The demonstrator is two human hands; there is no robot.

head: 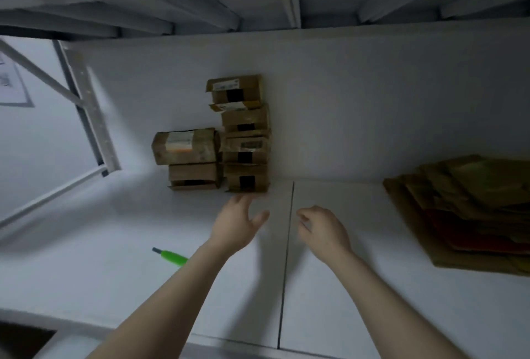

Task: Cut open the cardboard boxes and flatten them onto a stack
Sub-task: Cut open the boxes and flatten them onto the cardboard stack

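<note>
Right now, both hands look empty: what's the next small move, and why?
Probably take a box from the box stack: the left hand is open at its lowest box, the right hand holds nothing, and the green cutter lies untouched.

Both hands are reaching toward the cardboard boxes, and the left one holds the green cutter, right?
Not quite: the head view shows the green cutter lying on the table beside the left forearm, unheld. The left hand and right hand do reach toward the cardboard boxes.
</note>
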